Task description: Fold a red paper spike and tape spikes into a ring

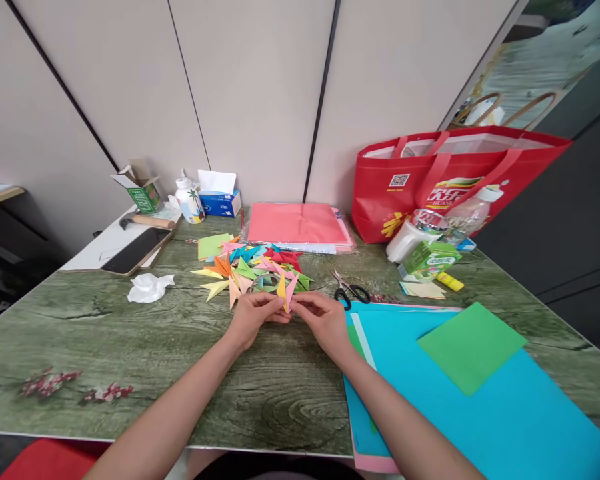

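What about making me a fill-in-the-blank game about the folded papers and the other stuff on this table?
1. The left hand and the right hand hold folded paper pieces coloured yellow and ____.
2. The scissors on the table have ____ handles.
3. The square green sheet lies on a larger sheet coloured ____.
4. The big shopping bag near the wall is mostly ____.

Missing words: pink; black; blue; red.
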Motion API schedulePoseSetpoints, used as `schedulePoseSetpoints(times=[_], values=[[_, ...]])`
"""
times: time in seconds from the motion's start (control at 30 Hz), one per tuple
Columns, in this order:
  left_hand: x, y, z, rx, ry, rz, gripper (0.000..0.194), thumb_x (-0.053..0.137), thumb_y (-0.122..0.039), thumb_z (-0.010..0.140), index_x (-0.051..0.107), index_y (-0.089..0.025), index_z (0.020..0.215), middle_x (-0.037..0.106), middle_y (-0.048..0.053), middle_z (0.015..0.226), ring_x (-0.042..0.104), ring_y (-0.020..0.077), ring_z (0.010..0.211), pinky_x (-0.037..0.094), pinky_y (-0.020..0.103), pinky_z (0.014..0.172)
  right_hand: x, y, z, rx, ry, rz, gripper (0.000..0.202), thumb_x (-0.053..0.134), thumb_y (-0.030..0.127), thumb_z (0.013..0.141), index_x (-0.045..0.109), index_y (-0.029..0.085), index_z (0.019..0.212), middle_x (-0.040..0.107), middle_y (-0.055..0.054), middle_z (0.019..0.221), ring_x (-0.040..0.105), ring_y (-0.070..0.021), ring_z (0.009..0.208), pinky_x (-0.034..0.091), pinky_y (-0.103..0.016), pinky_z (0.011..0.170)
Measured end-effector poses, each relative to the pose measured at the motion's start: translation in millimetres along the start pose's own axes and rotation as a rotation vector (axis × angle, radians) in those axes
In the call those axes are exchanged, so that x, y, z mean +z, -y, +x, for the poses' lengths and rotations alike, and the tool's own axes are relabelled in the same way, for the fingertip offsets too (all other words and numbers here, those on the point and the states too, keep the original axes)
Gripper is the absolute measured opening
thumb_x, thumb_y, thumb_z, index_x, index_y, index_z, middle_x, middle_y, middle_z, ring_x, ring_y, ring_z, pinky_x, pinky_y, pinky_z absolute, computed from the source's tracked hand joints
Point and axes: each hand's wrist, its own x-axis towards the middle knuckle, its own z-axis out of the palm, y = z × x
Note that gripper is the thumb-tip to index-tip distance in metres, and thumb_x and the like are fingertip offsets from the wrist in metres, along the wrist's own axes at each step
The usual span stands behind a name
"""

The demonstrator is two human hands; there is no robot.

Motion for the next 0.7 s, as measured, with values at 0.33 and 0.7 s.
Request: schedulePoseSetpoints(times=[0.33, 0.7], values=[[1.0, 1.2, -1.7, 0.001, -0.004, 0.013, 0.020, 0.074, -0.027, 0.060, 0.068, -0.009, 0.066, 0.068, 0.005, 0.058, 0.065, 0.0163, 0.053, 0.056, 0.029, 0.058, 0.3, -1.2, 2.3, 0.216, 0.018, 0.207, 0.017, 0.072, 0.026, 0.062, 0.070, 0.020, 0.078, 0.071, -0.001, 0.075, 0.064, -0.0179, 0.068, 0.052, -0.031, 0.067], [2.1, 2.2, -1.3, 0.006, 0.005, 0.031, 0.017, 0.072, -0.024, 0.063, 0.068, -0.008, 0.066, 0.068, 0.005, 0.058, 0.065, 0.0159, 0.053, 0.055, 0.027, 0.057, -0.9, 0.6, 2.4, 0.239, 0.016, 0.235, 0.017, 0.074, 0.027, 0.060, 0.071, 0.020, 0.074, 0.071, -0.001, 0.071, 0.064, -0.0174, 0.063, 0.053, -0.031, 0.063]])
